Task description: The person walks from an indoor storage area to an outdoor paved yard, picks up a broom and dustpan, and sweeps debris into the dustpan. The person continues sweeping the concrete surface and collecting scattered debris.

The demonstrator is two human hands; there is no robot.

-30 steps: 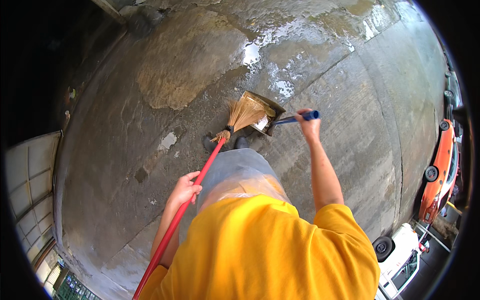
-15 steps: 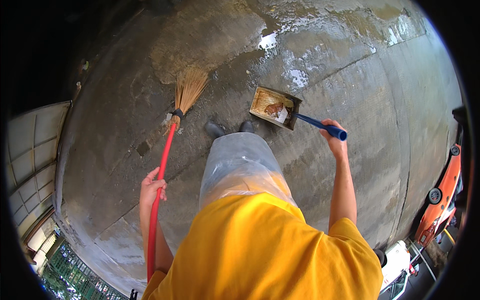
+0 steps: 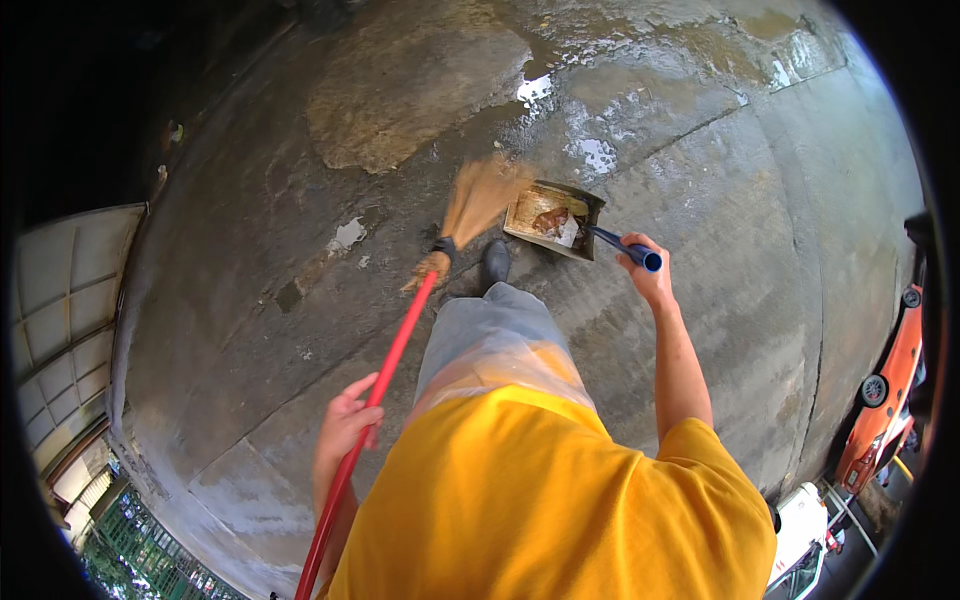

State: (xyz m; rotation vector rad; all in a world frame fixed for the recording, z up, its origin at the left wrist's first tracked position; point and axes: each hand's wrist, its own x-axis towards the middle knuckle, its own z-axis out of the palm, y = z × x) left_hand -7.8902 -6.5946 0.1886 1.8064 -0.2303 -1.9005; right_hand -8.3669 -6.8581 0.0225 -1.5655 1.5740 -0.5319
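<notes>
My left hand point(image 3: 349, 418) is wrapped round the red handle of a broom point(image 3: 408, 330). The broom's straw bristles point(image 3: 485, 195) are fanned out and a little blurred; their tips reach the left edge of a dustpan. My right hand point(image 3: 648, 272) grips the dark blue tube handle of that dustpan point(image 3: 530, 235), a worn metal box standing on the ground ahead of me, right of my boot. Inside lie brown leaf-like scraps point(image 3: 550, 221) and a white piece point(image 3: 567, 232). The broom head hides my left boot.
Wet concrete ground point(image 3: 740, 300) spreads all round, with shiny puddles point(image 3: 598, 155) farther off. A pale patch point(image 3: 347, 234) lies left of the broom. A panelled gate point(image 3: 75, 300) stands at the left. An orange car point(image 3: 885, 390) and a white vehicle point(image 3: 800, 530) are at the right.
The broom has swung right, its bristles moving from the far left to the dustpan's edge. My left hand has shifted right and nearer. The dustpan handle has tilted slightly left with my right hand.
</notes>
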